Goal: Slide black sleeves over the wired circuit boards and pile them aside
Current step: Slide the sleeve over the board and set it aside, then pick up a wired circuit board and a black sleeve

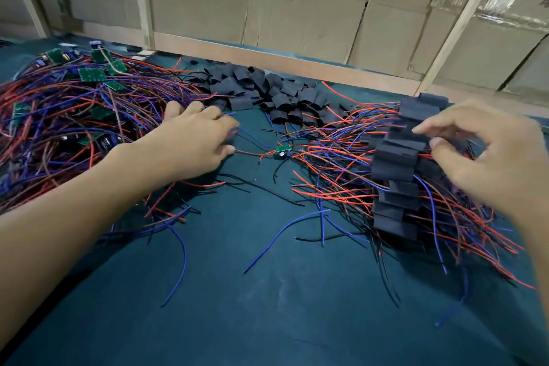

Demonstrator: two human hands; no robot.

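Observation:
A tangle of bare green circuit boards (92,74) with red, blue and brown wires fills the left of the table. Loose black sleeves (267,92) lie heaped at the back centre. One small wired board (281,152) lies alone in the middle. On the right, sleeved boards (395,166) form a stacked row with wires fanning out. My left hand (193,140) reaches over the left tangle's edge and pinches the brown wire that runs to the lone board. My right hand (487,154) hovers over the sleeved row, fingers loosely curled, holding nothing.
The table has a dark teal cloth top (267,291). A wooden rail (297,65) and cardboard panels (297,3) close off the back. Stray blue and black wire ends (178,261) trail toward the front.

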